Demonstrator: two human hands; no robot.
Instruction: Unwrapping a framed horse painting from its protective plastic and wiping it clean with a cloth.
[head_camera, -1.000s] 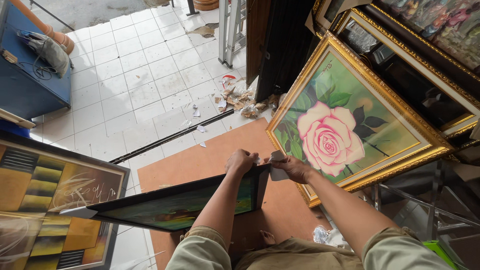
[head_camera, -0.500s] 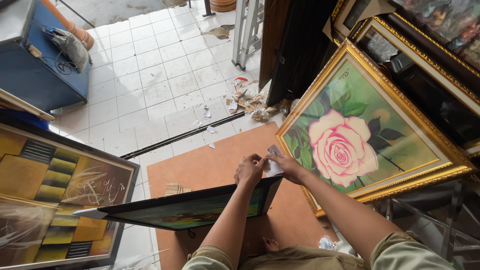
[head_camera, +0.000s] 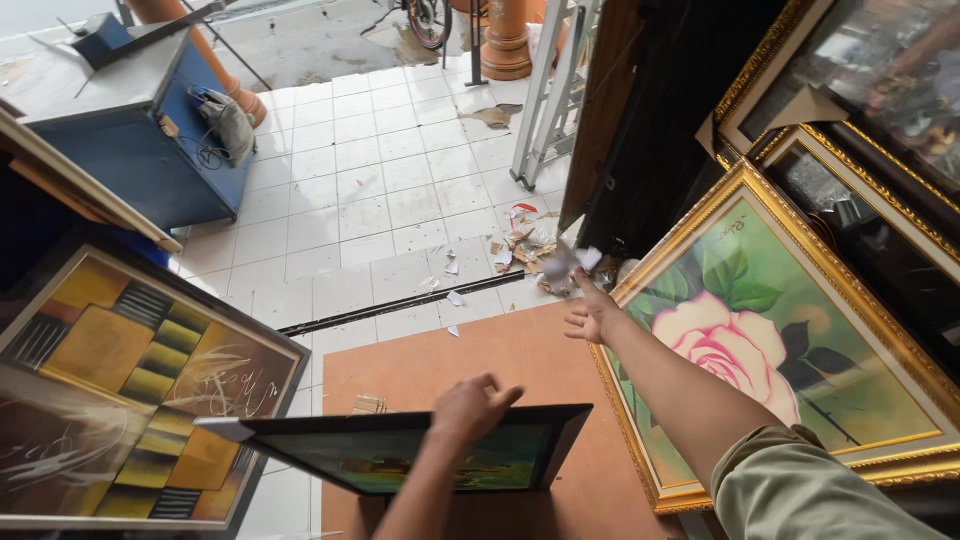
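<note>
On framed picture (head_camera: 400, 455), left hand (head_camera: 475, 405)

One head-worn camera looks steeply down from standing height past both outstretched forearms to the white tiled floor (head_camera: 370, 190), close over the dark-framed picture (head_camera: 400, 455), the rose painting (head_camera: 770, 340) leaning at right

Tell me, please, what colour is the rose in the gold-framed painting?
Pink, on a green ground: the rose shows best in the head view.
</note>
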